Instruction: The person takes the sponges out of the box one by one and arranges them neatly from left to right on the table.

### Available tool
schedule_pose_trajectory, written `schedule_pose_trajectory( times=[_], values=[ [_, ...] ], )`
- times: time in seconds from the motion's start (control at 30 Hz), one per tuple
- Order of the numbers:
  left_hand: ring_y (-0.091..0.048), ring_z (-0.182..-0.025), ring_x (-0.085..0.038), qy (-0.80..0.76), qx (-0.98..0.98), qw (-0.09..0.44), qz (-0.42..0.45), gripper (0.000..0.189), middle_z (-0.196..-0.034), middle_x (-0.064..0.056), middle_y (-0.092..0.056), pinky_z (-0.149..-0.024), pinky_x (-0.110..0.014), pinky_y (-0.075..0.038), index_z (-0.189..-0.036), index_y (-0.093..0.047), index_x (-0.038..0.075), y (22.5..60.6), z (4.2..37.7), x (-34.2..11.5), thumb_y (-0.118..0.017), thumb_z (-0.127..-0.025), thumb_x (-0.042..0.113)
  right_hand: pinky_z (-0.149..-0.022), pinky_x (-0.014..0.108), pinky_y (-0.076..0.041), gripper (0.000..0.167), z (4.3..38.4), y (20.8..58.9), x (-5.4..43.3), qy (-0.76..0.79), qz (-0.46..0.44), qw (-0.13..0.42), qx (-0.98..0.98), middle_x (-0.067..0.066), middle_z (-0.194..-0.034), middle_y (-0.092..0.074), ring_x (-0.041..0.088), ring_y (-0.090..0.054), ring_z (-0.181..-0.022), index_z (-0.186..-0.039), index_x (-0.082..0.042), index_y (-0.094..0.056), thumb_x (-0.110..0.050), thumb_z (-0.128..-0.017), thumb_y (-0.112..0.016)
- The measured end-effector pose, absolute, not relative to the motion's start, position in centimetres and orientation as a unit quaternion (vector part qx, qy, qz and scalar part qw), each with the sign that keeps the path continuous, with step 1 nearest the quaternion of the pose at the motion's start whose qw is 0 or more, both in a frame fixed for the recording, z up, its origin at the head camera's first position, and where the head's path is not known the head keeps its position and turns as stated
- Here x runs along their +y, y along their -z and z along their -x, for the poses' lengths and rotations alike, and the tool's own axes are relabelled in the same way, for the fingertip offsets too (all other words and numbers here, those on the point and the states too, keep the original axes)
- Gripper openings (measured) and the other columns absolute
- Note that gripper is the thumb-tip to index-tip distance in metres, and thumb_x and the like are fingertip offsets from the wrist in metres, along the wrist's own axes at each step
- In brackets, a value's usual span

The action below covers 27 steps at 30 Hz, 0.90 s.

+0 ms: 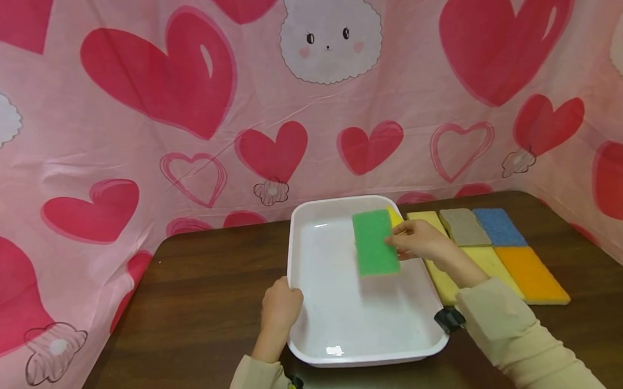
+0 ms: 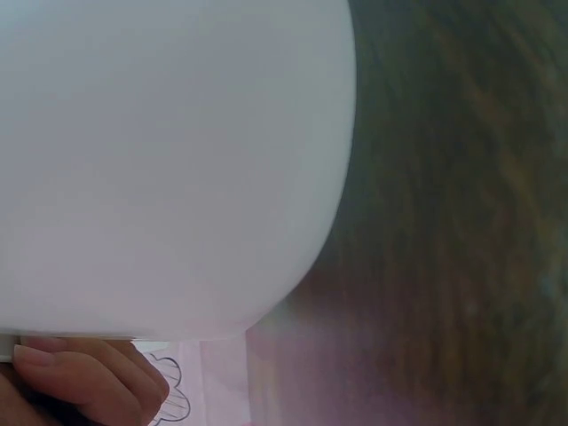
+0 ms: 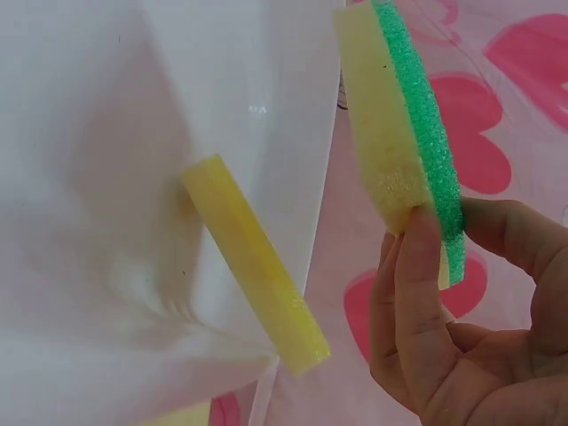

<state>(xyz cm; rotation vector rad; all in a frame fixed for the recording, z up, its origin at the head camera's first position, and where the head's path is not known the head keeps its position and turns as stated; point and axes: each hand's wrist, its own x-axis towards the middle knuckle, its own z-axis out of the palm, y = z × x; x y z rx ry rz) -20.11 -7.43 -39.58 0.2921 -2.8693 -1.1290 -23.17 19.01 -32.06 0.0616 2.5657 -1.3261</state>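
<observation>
My right hand (image 1: 422, 241) pinches a green-faced sponge (image 1: 374, 244) over the right half of a white tray (image 1: 329, 328). In the right wrist view, thumb and fingers hold one end of it, and its thick pale-yellow layer (image 3: 377, 115) shows beside the green face. A yellow sponge (image 3: 257, 266) stands inside the tray near the wall; the head view shows only its corner past the green one. At the tray's left side my left hand (image 1: 281, 305) grips the rim, its curled fingers (image 2: 89, 377) showing at the tray edge in the left wrist view.
Right of the tray lie several flat sponges: pale yellow ones (image 1: 487, 264), a grey one (image 1: 463, 227), a blue one (image 1: 500, 227) and an orange one (image 1: 529, 274). All rest on a dark wooden table (image 1: 205, 294). A pink heart-patterned curtain (image 1: 264, 103) hangs behind it.
</observation>
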Motion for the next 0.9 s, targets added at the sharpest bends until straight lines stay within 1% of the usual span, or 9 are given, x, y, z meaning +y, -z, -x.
schedule_pose_trajectory(
  times=[0.13, 0.4, 0.67, 0.77, 0.9],
  values=[
    [-0.066, -0.084, -0.039, 0.364, -0.926, 0.023, -0.095, 0.032, -0.100, -0.027, -0.068, -0.066, -0.049, -0.053, -0.103, -0.062, -0.009, 39.6, 20.1, -7.4, -0.046, -0.082, 0.008, -0.082, 0.035, -0.056, 0.053, 22.8, 31.6, 19.5, 0.456, -0.017, 0.121, 0.882, 0.027, -0.116, -0.055, 0.024, -0.063, -0.091, -0.127, 0.015, -0.043, -0.022, -0.092, -0.058],
    [-0.065, -0.083, -0.038, 0.364, -0.926, 0.023, -0.096, 0.031, -0.100, -0.027, -0.068, -0.066, -0.048, -0.052, -0.103, -0.063, -0.009, 39.5, 20.0, -7.4, -0.046, -0.082, 0.008, -0.080, 0.033, -0.057, 0.053, 22.2, 31.2, 20.9, 0.462, -0.012, 0.113, 0.880, 0.022, -0.110, -0.058, 0.016, -0.061, -0.084, -0.126, 0.015, -0.044, -0.024, -0.093, -0.056],
    [-0.065, -0.082, -0.037, 0.365, -0.926, 0.021, -0.097, 0.030, -0.099, -0.027, -0.067, -0.065, -0.048, -0.051, -0.102, -0.062, -0.008, 39.5, 20.1, -7.5, -0.046, -0.082, 0.008, -0.083, 0.036, -0.056, 0.058, 21.7, 31.1, 22.5, 0.465, -0.006, 0.116, 0.877, 0.023, -0.114, -0.055, 0.019, -0.059, -0.088, -0.130, 0.015, -0.039, -0.028, -0.094, -0.053],
    [-0.065, -0.082, -0.037, 0.366, -0.925, 0.019, -0.098, 0.030, -0.100, -0.027, -0.067, -0.065, -0.048, -0.051, -0.102, -0.063, -0.008, 39.4, 20.1, -7.5, -0.046, -0.082, 0.008, -0.082, 0.034, -0.056, 0.058, 21.6, 31.2, 23.0, 0.464, -0.006, 0.114, 0.879, 0.020, -0.112, -0.055, 0.018, -0.058, -0.088, -0.130, 0.015, -0.039, -0.028, -0.095, -0.053],
    [-0.065, -0.082, -0.037, 0.365, -0.926, 0.018, -0.099, 0.030, -0.099, -0.026, -0.067, -0.064, -0.048, -0.051, -0.102, -0.063, -0.008, 39.4, 20.0, -7.4, -0.047, -0.082, 0.008, -0.080, 0.032, -0.057, 0.056, 21.3, 31.1, 23.8, 0.458, -0.005, 0.111, 0.882, 0.014, -0.105, -0.057, 0.016, -0.057, -0.084, -0.128, 0.014, -0.042, -0.029, -0.095, -0.053]
  ],
)
